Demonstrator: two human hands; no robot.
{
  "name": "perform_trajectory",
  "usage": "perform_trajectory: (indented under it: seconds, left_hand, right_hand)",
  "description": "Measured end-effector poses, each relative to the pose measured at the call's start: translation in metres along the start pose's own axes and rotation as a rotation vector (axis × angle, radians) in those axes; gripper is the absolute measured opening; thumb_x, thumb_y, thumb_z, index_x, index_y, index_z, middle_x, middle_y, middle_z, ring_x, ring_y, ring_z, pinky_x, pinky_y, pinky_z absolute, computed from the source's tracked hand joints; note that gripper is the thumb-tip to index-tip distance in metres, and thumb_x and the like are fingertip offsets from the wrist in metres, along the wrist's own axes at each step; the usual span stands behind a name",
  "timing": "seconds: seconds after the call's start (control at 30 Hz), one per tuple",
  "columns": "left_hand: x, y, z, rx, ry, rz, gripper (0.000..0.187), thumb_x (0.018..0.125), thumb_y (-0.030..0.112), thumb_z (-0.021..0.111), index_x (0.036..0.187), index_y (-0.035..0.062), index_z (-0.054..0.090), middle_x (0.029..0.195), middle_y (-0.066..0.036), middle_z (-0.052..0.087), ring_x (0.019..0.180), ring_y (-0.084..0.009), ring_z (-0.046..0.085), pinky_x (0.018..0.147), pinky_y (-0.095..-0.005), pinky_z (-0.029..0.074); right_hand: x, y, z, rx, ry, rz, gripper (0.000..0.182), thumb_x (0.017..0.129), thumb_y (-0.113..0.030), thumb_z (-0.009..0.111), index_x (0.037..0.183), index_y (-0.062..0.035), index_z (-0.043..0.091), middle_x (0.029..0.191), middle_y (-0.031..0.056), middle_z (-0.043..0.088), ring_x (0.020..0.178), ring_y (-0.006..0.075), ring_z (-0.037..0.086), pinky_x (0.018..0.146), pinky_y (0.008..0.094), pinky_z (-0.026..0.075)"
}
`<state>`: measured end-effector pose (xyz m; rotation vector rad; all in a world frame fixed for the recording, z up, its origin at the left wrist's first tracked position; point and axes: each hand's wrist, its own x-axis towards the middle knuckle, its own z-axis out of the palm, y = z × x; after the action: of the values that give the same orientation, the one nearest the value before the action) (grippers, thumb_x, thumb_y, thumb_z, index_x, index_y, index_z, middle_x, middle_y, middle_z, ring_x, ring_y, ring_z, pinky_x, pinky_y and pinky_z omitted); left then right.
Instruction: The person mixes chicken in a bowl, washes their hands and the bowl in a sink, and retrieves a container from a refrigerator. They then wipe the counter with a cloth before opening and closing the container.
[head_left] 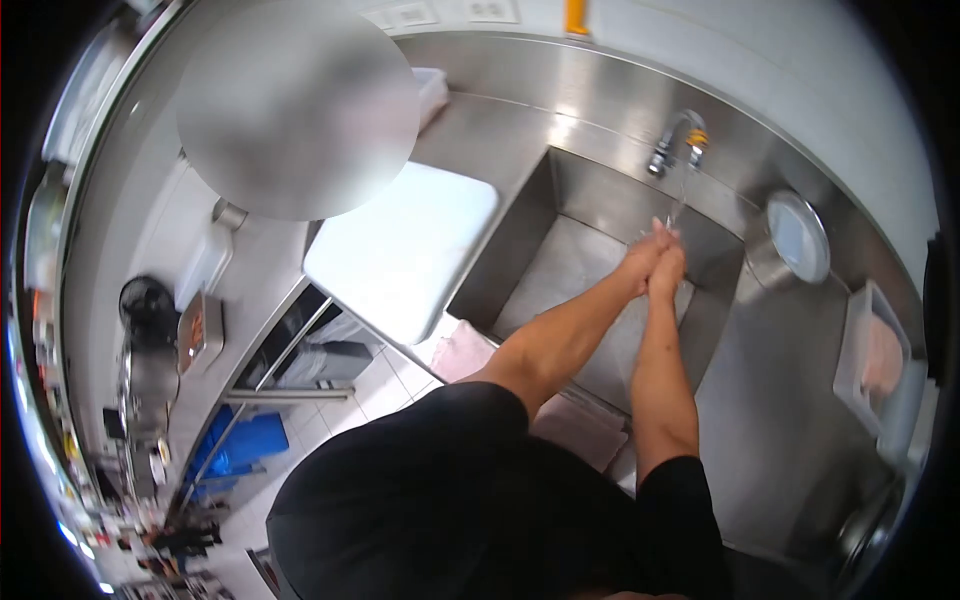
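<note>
Under a thin stream of water from the chrome faucet (pixel 688 135), my left hand (pixel 645 255) and my right hand (pixel 668 268) are pressed together. Their fingers fold against each other, and no object shows between them. Both hands are above the far right part of the stainless steel sink (pixel 560 262). Where the palms meet is hidden. Water splashes around the fingertips.
A white cutting board (pixel 412 250) lies left of the sink. To the right stand a round metal pot (pixel 775 235) with a pale lid or bowl and a clear container (pixel 870 350) with something pinkish. Pink cloths (pixel 462 350) hang at the front edge.
</note>
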<state>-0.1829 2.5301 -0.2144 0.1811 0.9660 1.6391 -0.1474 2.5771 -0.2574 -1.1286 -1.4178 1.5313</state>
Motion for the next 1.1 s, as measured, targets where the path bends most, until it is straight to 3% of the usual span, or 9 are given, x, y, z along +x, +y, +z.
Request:
perform_trajectory:
  seconds: [0.1, 0.2, 0.47, 0.53, 0.6, 0.67, 0.8, 1.0, 1.1]
  left_hand:
    - [0.007, 0.011, 0.002, -0.234, -0.004, -0.168, 0.029, 0.098, 0.036, 0.053, 0.084, 0.0107, 0.055, 0.072, -0.006, 0.059, 0.063, -0.0202, 0.057, 0.058, -0.0366, 0.049]
    - [0.053, -0.018, -0.02, -0.143, 0.118, -0.002, 0.029, 0.098, 0.033, 0.051, 0.084, 0.0083, 0.056, 0.07, -0.007, 0.058, 0.059, -0.0215, 0.055, 0.056, -0.0371, 0.049]
    - [0.017, -0.018, -0.021, -0.125, 0.124, 0.097, 0.037, 0.098, 0.038, 0.051, 0.12, 0.0084, 0.056, 0.104, -0.007, 0.061, 0.087, -0.0203, 0.059, 0.076, -0.0342, 0.05]
    - [-0.014, -0.01, -0.009, -0.171, 0.131, 0.057, 0.041, 0.098, 0.039, 0.05, 0.124, 0.0085, 0.054, 0.106, -0.008, 0.06, 0.09, -0.0205, 0.059, 0.079, -0.0345, 0.05]
    - [-0.04, -0.003, -0.001, -0.212, 0.128, 0.01, 0.044, 0.099, 0.041, 0.049, 0.128, 0.0086, 0.053, 0.108, -0.008, 0.06, 0.093, -0.0208, 0.058, 0.082, -0.0348, 0.05]
    - [-0.056, -0.015, 0.003, -0.156, 0.175, 0.084, 0.047, 0.1, 0.045, 0.046, 0.132, 0.0102, 0.05, 0.114, -0.01, 0.059, 0.099, -0.0217, 0.057, 0.086, -0.0365, 0.049]
    - [-0.094, -0.03, 0.017, 0.032, 0.18, 0.207, 0.052, 0.1, 0.052, 0.042, 0.131, 0.0105, 0.049, 0.12, -0.014, 0.06, 0.102, -0.0245, 0.059, 0.09, -0.0383, 0.049]
    - [-0.102, -0.02, 0.011, -0.329, -0.061, -0.317, 0.072, 0.092, 0.073, 0.031, 0.11, 0.0089, 0.058, 0.091, -0.013, 0.065, 0.074, -0.0306, 0.063, 0.068, -0.0448, 0.054]
    - [-0.065, -0.008, 0.005, -0.468, -0.035, -0.319, 0.076, 0.093, 0.074, 0.023, 0.116, 0.0093, 0.055, 0.093, -0.014, 0.064, 0.071, -0.029, 0.061, 0.065, -0.0452, 0.054]
  right_hand:
    - [-0.012, -0.022, -0.006, -0.343, -0.04, -0.016, 0.041, 0.1, -0.031, 0.045, 0.115, 0.0015, 0.064, 0.102, 0.022, 0.068, 0.09, 0.0273, 0.064, 0.082, 0.0376, 0.049]
    - [-0.036, -0.04, -0.021, -0.677, -0.062, -0.268, 0.043, 0.101, -0.035, 0.042, 0.125, -0.005, 0.062, 0.113, 0.0209, 0.067, 0.103, 0.0291, 0.064, 0.09, 0.0377, 0.048]
    - [-0.03, 0.002, -0.003, -0.039, -0.21, -0.112, 0.061, 0.099, -0.042, 0.041, 0.149, -0.0076, 0.034, 0.151, 0.0153, 0.038, 0.133, 0.0356, 0.044, 0.109, 0.0366, 0.034]
    - [-0.012, 0.009, 0.003, -0.113, -0.15, -0.054, 0.062, 0.099, -0.042, 0.042, 0.148, -0.0062, 0.035, 0.152, 0.0141, 0.038, 0.133, 0.0347, 0.044, 0.11, 0.0358, 0.033]
    - [0.011, 0.008, 0.012, -0.375, 0.024, 0.019, 0.058, 0.098, -0.04, 0.044, 0.143, -0.0036, 0.043, 0.146, 0.0145, 0.046, 0.129, 0.0319, 0.048, 0.108, 0.0348, 0.035]
    - [0.024, 0.019, 0.009, -0.282, -0.124, -0.187, 0.051, 0.097, -0.038, 0.047, 0.134, -0.003, 0.053, 0.135, 0.016, 0.055, 0.121, 0.031, 0.054, 0.105, 0.0355, 0.039]
    - [0.048, 0.054, 0.028, -0.041, -0.106, -0.253, 0.037, 0.095, -0.033, 0.053, 0.108, -0.0011, 0.067, 0.109, 0.0157, 0.068, 0.102, 0.0271, 0.064, 0.091, 0.0369, 0.048]
    - [0.007, -0.055, 0.012, -0.28, -0.174, -0.066, 0.028, 0.097, -0.026, 0.054, 0.108, -0.0043, 0.067, 0.098, 0.0132, 0.07, 0.094, 0.0208, 0.067, 0.084, 0.0348, 0.05]
    - [-0.017, -0.034, 0.02, 0.288, 0.081, -0.185, 0.03, 0.098, -0.028, 0.056, 0.11, -0.0035, 0.067, 0.09, 0.006, 0.069, 0.079, 0.0131, 0.062, 0.071, 0.0281, 0.049]
